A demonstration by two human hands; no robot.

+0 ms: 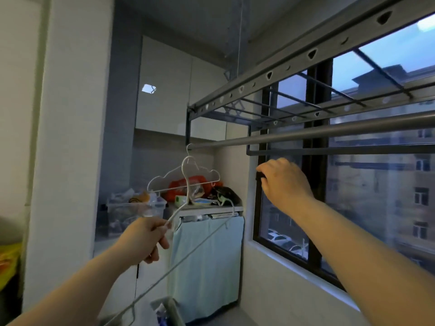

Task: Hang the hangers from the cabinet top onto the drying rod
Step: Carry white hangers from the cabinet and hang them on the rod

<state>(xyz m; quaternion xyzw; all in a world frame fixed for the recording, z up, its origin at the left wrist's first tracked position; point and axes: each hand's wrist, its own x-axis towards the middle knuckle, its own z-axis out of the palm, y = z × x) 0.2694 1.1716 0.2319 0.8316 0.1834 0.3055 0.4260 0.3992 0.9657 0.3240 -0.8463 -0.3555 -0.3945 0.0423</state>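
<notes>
Nearest us, left hand [146, 234] pinches 1 white hanger [178, 211] by its arm end, hook up, just under the drying rod [306, 132]. Right hand [284, 182] hovers empty, fingers loosely curled. Our judgement: lift the hook over the rod beside the hung hanger [174, 187] without snagging it. Cabinet top [211, 209] lies beyond.

We see a light blue cloth [207, 262] hanging below a clear plastic box [131, 212] and a red bag [188, 182]. Glossy white cupboards [164, 90] sit higher up. Through the dark-framed window [314, 231] we make out apartment blocks [412, 165] and parked cars [280, 238].
</notes>
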